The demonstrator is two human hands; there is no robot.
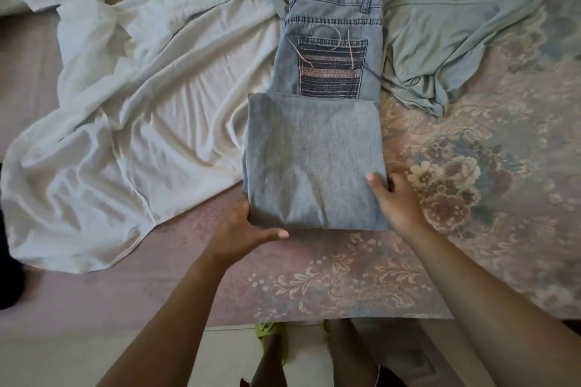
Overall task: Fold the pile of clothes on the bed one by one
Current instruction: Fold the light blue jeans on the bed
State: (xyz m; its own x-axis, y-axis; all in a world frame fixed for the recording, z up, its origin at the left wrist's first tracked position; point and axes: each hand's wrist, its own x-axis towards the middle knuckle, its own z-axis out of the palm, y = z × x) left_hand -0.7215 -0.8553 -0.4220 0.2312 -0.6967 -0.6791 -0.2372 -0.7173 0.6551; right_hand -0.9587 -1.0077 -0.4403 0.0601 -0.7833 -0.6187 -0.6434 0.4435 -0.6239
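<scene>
A pair of light blue jeans (314,154) lies in the middle of the bed, its legs folded up over the seat so only the waistband and an embroidered back pocket (331,66) show above the fold. My left hand (248,232) grips the folded bundle at its near left corner, fingers tucked under the cloth and thumb along the near edge. My right hand (397,198) holds the right edge near the bottom, thumb on top and fingers hidden beneath.
A large white garment (125,110) is spread crumpled across the left of the bed. A pale green garment (446,9) lies at the back right, partly under the jeans. The floral bedspread (471,192) shows at right; the bed's near edge (314,322) and the floor with feet lie below.
</scene>
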